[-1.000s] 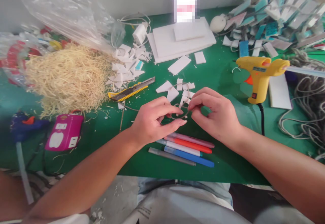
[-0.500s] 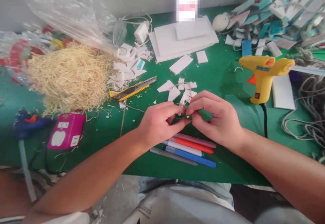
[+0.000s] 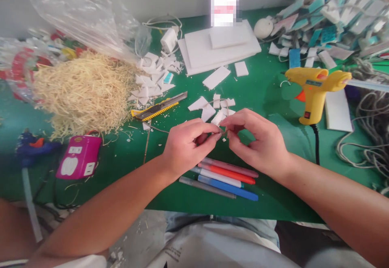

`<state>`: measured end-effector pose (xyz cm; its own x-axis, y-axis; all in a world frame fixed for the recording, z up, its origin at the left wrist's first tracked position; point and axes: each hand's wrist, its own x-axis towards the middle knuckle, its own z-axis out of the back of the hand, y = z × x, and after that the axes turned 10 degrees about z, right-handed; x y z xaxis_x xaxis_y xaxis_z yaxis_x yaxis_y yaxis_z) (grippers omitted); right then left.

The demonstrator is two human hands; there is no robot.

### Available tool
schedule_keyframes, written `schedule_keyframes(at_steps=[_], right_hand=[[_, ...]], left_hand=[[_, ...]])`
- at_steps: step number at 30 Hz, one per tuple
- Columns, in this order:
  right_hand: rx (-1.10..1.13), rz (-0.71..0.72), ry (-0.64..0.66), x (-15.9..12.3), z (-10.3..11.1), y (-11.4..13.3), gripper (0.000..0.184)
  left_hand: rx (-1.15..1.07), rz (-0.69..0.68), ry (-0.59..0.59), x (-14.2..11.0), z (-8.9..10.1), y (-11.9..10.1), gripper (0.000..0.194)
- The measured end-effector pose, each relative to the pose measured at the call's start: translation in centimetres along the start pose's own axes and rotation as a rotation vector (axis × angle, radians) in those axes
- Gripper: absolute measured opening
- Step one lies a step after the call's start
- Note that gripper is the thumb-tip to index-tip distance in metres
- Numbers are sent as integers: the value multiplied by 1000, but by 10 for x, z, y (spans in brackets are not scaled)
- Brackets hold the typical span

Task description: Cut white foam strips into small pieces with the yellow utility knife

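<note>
My left hand [image 3: 190, 144] and my right hand [image 3: 258, 138] meet over the green table [image 3: 267, 97], fingertips almost touching. Both pinch a thin pale string [image 3: 223, 131] between thumb and fingers; a loop of the same string trails back over white foam scraps [image 3: 217, 110]. Most of the string between my fingers is hidden. Several coloured marker pens [image 3: 226, 176] lie just below my hands.
A yellow glue gun [image 3: 314, 89] stands at the right with its black cord. A yellow utility knife [image 3: 159, 106], a straw pile [image 3: 82, 91], a pink box [image 3: 78, 156], white foam sheets [image 3: 219, 45], a clear bag, a heap of tags and grey cords surround the hands.
My hands have drawn closer together, and the open loop of string seen between them a second ago has been pulled tight into my fingertips.
</note>
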<state>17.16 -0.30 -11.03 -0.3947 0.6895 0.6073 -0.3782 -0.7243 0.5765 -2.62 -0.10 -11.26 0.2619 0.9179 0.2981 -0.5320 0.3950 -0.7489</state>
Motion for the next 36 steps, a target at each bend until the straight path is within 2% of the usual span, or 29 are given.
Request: schedule_keyframes(at_steps=[12, 30, 36], right_hand=[[-9, 177, -8, -1, -2, -3, 29], [-61, 161, -14, -3, -1, -5, 23], [-68, 153, -14, -1, -1, -4, 21]], left_hand=[[35, -65, -7, -1, 1, 2, 8], [-11, -139, 29, 1, 2, 4, 11], [-19, -53, 45, 0, 4, 2, 11]])
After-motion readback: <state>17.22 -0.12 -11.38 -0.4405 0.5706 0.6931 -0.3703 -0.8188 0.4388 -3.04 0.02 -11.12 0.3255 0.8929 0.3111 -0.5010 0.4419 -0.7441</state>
